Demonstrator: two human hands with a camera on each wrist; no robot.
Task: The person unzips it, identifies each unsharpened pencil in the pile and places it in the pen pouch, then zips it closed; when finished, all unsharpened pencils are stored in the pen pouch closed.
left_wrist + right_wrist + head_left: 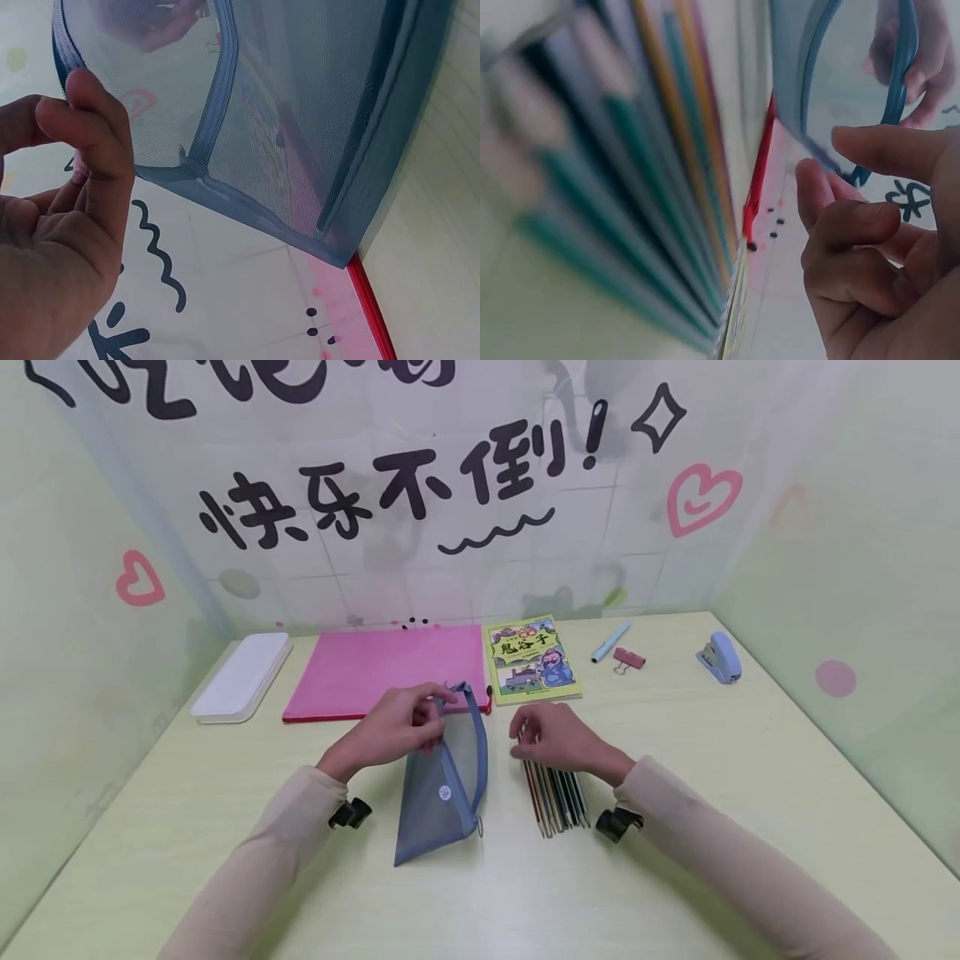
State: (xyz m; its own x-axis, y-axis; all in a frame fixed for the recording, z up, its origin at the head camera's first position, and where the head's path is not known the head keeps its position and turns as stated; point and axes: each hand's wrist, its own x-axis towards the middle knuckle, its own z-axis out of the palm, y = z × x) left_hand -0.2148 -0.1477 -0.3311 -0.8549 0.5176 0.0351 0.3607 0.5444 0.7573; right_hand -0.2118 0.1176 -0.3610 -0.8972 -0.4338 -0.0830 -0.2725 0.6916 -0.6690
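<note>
While the left hand (pixel 397 724) is pinching the open top edge of the blue mesh pouch (pixel 442 785) near the middle of the frame, the pouch is hanging down from its fingers toward the lower centre of the table (pixel 750 752). The right hand (pixel 558 737), just right of the pouch, is hovering with loosely curled fingers, grasping nothing, over the upper ends of the coloured pencils (pixel 558 797) lying below it.

Lighting: bright, even, soft; faint shadows under the sleeves on the table (pixel 675 877). Head view bowed at edges. Right wrist view: coloured pencils (pixel 615 187) blurred, dim.
</note>
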